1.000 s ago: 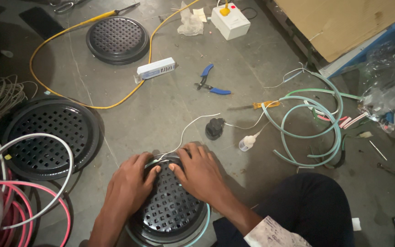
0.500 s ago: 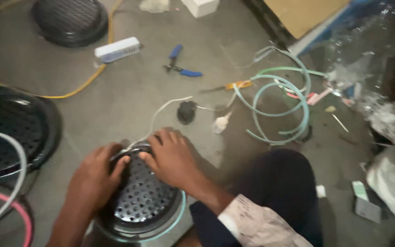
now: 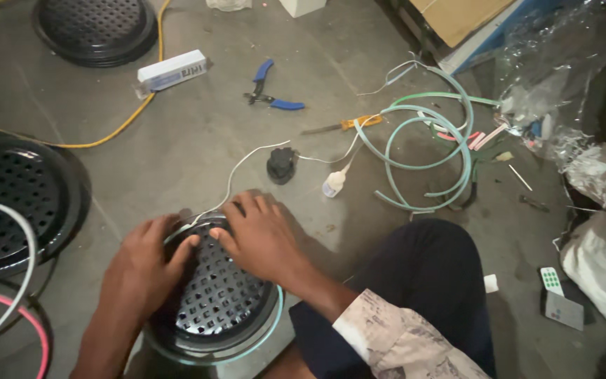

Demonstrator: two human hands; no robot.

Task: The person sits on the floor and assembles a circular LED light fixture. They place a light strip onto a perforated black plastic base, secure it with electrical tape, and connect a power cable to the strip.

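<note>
A round black perforated grille unit with a pale green rim sits on the grey floor in front of me. My left hand lies on its left side, fingers spread over the mesh. My right hand presses on its upper right edge, fingers pointing left. A thin white wire runs out from under the fingers toward a small black plug part and a white lamp holder.
Two more black grille units lie at the left and top left. Blue-handled pliers, a white box, a yellow cable, an orange screwdriver and coiled green tubing lie beyond. My dark-trousered knee is at the right.
The camera view shifted down and to the right. Both hands stayed on the grille unit, with the fingers shifting slightly over its top edge.
</note>
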